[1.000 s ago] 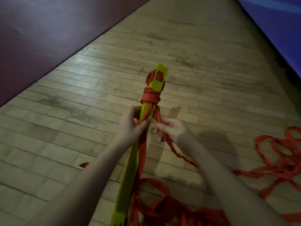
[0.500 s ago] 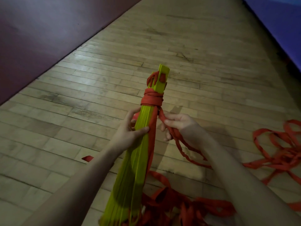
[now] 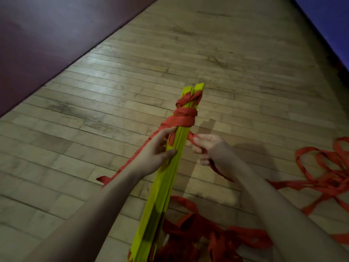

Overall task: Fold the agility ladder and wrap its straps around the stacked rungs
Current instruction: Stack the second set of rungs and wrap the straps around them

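A stack of yellow-green ladder rungs slants from the bottom centre up toward the middle of the floor. Several turns of red strap are wound round its far end. My left hand grips the stack just below the wrap, thumb across the rungs. On the stack's right side my right hand pinches the red strap close to the rungs. From that hand the strap trails down to a loose red pile at the bottom. Another length of strap runs down the left side behind my left forearm.
A tangle of loose red strap lies on the wooden floor at the right. A dark maroon wall borders the floor on the left and a blue mat or wall on the far right.
The rung stack has turned and tilted so its far end points further right. A strap length now crosses to the left of the wrap. My right hand has stayed beside the stack.
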`<state>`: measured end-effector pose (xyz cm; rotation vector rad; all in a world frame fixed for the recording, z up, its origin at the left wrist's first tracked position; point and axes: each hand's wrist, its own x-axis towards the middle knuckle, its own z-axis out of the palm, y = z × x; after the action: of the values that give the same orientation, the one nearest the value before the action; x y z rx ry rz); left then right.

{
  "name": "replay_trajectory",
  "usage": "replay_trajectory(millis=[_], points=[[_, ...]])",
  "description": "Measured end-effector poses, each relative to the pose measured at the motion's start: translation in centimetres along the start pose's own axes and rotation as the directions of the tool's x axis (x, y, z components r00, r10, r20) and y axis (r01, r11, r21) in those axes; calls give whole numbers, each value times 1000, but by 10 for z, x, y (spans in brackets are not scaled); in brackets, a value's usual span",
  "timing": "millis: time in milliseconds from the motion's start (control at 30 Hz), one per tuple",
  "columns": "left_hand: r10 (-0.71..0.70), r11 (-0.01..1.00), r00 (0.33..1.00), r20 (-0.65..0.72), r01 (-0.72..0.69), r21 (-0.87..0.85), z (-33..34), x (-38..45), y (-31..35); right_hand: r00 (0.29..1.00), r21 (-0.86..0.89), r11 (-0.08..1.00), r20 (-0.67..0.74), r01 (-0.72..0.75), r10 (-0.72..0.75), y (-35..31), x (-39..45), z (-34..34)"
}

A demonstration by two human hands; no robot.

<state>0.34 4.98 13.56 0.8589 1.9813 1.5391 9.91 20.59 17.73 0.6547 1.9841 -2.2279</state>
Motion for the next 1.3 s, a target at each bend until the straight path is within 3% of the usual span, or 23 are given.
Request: replay_trajectory(millis=[167,433,533,633,767,1000,1100,1200,1300], points=[[-112,992,972,-205,97,-84,6,3,-7,999,-10,1000,37,17,-17,9,-3,-5],[13,980,948,-317,51,194,-5,7,-3,982,154,988,190,-21,-9,7,-4,-11],[114,928,947,-300,6,372,-7,11,2,973,193,980,231,-50,4,6,-5,-12],[141,904,963,-230,-31,426,-10,10,0,970,206,976,241,-64,13,8,-4,-14],[78,911,986,-146,-11,413,-11,3,-7,980,227,973,197,-44,-1,12,-1,-16],[-30,929,967,-253,121,351,-6,3,-16,993,241,970,116,-36,8,20,1,-8],[7,914,983,-185,69,399,0,-3,-18,997,126,992,69,-28,20,26,3,-2],[35,923,984,-174,35,383,8,-10,-23,996,37,998,85,-44,40,33,2,-1],[-57,937,991,-121,95,337,9,-10,-17,989,44,998,143,-50,43,39,-2,-7]])
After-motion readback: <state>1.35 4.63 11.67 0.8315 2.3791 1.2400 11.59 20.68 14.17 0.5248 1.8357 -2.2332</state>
